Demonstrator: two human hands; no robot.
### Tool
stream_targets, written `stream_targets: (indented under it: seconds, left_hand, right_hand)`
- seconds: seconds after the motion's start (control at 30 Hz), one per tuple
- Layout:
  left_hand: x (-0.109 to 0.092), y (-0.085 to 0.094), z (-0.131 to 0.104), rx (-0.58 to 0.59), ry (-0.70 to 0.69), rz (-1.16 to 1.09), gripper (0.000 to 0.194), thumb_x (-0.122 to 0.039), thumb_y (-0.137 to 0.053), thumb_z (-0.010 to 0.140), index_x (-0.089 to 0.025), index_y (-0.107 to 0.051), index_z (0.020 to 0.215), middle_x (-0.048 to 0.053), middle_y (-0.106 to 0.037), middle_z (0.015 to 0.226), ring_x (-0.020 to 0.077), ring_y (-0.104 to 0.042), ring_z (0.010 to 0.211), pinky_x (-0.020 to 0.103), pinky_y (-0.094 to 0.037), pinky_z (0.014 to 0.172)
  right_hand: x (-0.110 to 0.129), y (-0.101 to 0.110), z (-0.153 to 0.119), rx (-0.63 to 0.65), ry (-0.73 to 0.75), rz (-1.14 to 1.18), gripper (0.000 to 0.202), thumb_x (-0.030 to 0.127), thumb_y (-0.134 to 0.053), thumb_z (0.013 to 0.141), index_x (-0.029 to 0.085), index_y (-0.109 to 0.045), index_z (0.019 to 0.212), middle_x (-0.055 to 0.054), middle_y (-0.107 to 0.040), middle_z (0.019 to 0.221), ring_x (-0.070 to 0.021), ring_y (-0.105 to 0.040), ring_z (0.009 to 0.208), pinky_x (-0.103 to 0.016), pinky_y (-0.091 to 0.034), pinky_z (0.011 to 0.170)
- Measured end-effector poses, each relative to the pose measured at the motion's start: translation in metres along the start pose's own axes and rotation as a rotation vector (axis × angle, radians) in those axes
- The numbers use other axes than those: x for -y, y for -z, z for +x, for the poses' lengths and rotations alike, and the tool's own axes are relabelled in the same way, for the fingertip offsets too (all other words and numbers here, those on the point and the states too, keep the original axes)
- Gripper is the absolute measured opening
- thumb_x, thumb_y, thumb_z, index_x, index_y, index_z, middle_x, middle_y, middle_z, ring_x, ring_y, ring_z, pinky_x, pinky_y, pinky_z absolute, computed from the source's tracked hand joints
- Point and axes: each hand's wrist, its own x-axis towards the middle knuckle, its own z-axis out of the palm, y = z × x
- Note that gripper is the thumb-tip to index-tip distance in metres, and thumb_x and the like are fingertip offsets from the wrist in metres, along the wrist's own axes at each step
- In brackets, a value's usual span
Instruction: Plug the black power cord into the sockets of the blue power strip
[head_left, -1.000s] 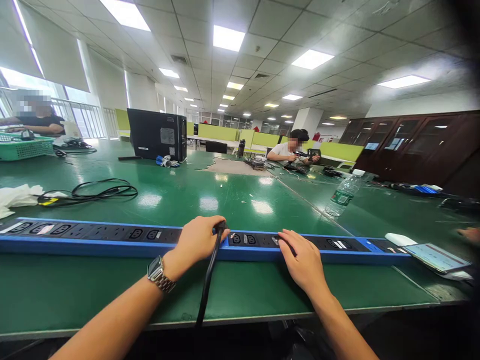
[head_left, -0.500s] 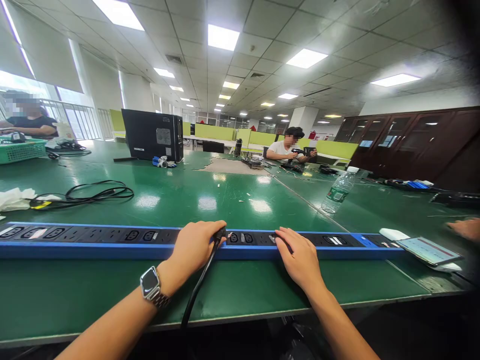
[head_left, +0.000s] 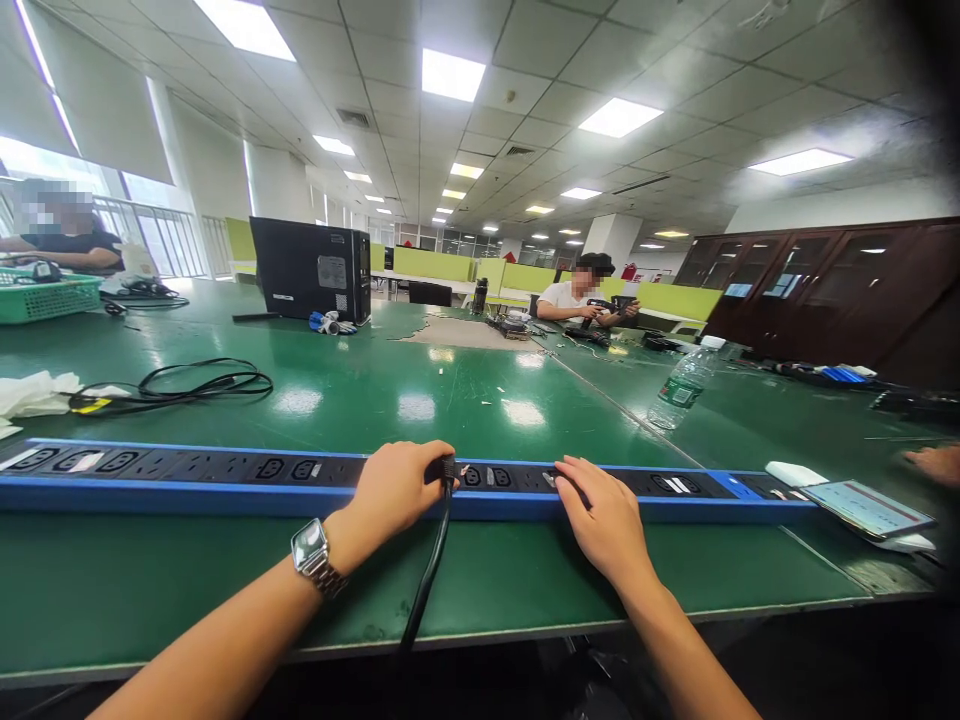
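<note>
A long blue power strip [head_left: 240, 500] with black sockets lies across the green table near its front edge. My left hand [head_left: 397, 485], with a watch on the wrist, is closed around a black power plug [head_left: 448, 468] at the sockets left of the strip's middle. From the plug a black cable [head_left: 429, 585] hangs down over the table edge. How deep the plug sits is hidden by my fingers. My right hand [head_left: 604, 510] grips the strip further right, fingers over the top and thumb towards the near side.
A tablet-like screen [head_left: 866, 507] stands by the strip's right end, with another person's hand [head_left: 934, 463] beyond it. A water bottle [head_left: 684, 385], a coiled black cable [head_left: 202, 378], a computer case [head_left: 309, 270] and a green basket [head_left: 49, 298] are on the table. Two people sit further off.
The cable below my left hand has swung right and hangs more upright, the plug tilting with it. Both hands stay at the same places on the strip. The view has shifted slightly.
</note>
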Motion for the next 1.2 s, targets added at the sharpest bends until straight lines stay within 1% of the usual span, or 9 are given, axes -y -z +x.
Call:
stream_targets:
  seconds: [0.1,0.17,0.27,0.4,0.53,0.67,0.8,0.97,1.2]
  left_hand:
    - [0.000,0.002,0.009,-0.212,0.020,-0.400,0.031,-0.040,-0.063,0.082,-0.020,-0.071,0.104,0.005,-0.076,0.094,0.0200,-0.070,0.082,0.031,-0.054,0.076]
    - [-0.008,0.003,0.016,-0.323,0.001,-0.556,0.035,-0.039,-0.064,0.081,-0.017,-0.069,0.107,0.006,-0.075,0.098,0.0192,-0.070,0.084,0.031,-0.055,0.080]
    - [-0.032,-0.005,0.023,-0.190,-0.072,-0.488,0.025,-0.032,-0.071,0.076,-0.020,-0.073,0.097,0.003,-0.076,0.091,0.0193,-0.069,0.084,0.032,-0.054,0.084]
    - [-0.061,-0.034,0.030,-0.083,0.006,-0.387,0.018,-0.034,-0.071,0.078,-0.022,-0.074,0.092,0.002,-0.077,0.088,0.0195,-0.070,0.083,0.028,-0.053,0.075]
    - [-0.076,-0.055,0.040,-0.024,0.062,-0.227,0.020,-0.036,-0.067,0.081,-0.025,-0.075,0.096,0.002,-0.077,0.091,0.0202,-0.070,0.082,0.028,-0.052,0.072]
    - [-0.083,-0.060,0.047,0.023,0.052,-0.100,0.024,-0.039,-0.065,0.082,-0.030,-0.073,0.103,0.001,-0.077,0.096,0.0214,-0.070,0.088,0.030,-0.052,0.076]
    - [-0.087,-0.063,0.044,0.019,-0.038,0.055,0.027,-0.042,-0.062,0.086,-0.030,-0.071,0.108,0.003,-0.077,0.095,0.0242,-0.071,0.088,0.034,-0.052,0.078]
    - [-0.089,-0.069,0.036,0.003,-0.178,0.125,0.023,-0.029,-0.058,0.089,-0.027,-0.067,0.110,0.003,-0.076,0.099,0.0231,-0.070,0.092,0.034,-0.051,0.078]
    - [-0.085,-0.072,0.036,0.008,-0.137,0.155,0.019,-0.028,-0.059,0.088,-0.023,-0.067,0.105,0.006,-0.076,0.090,0.0254,-0.071,0.088,0.042,-0.048,0.085]
  right_hand:
    - [0.000,0.000,0.000,0.007,-0.001,-0.001,0.044,0.046,-0.039,0.092,0.022,-0.071,0.110,-0.007,-0.067,0.125,-0.0272,-0.056,0.123,-0.048,-0.036,0.105]
    - [0.000,0.000,0.000,0.003,0.005,-0.002,0.043,0.045,-0.039,0.092,0.022,-0.071,0.110,-0.007,-0.067,0.125,-0.0270,-0.056,0.123,-0.048,-0.036,0.105]
    - [-0.001,0.000,0.000,-0.011,0.016,-0.007,0.042,0.045,-0.039,0.093,0.022,-0.071,0.110,-0.007,-0.068,0.124,-0.0270,-0.057,0.123,-0.048,-0.036,0.105]
    - [-0.003,-0.001,0.000,-0.008,0.036,-0.005,0.042,0.045,-0.040,0.093,0.022,-0.071,0.110,-0.008,-0.068,0.124,-0.0272,-0.057,0.122,-0.049,-0.037,0.104]
    - [-0.005,-0.002,-0.001,-0.026,0.056,-0.001,0.042,0.045,-0.039,0.093,0.022,-0.071,0.110,-0.008,-0.068,0.123,-0.0270,-0.058,0.122,-0.049,-0.038,0.103]
    - [-0.005,-0.003,0.000,-0.034,0.059,-0.003,0.041,0.045,-0.040,0.093,0.022,-0.071,0.109,-0.008,-0.069,0.122,-0.0276,-0.058,0.121,-0.050,-0.038,0.102]
    - [-0.004,-0.003,0.000,-0.035,0.057,-0.001,0.040,0.043,-0.040,0.093,0.022,-0.070,0.110,-0.008,-0.069,0.122,-0.0277,-0.059,0.120,-0.050,-0.039,0.102]
    - [-0.002,-0.002,0.000,-0.036,0.062,0.002,0.040,0.041,-0.041,0.093,0.021,-0.070,0.111,-0.008,-0.069,0.122,-0.0277,-0.058,0.121,-0.050,-0.039,0.103]
    - [-0.003,-0.003,0.000,-0.049,0.062,-0.006,0.040,0.042,-0.041,0.093,0.021,-0.071,0.109,-0.009,-0.069,0.121,-0.0274,-0.059,0.120,-0.049,-0.039,0.102]
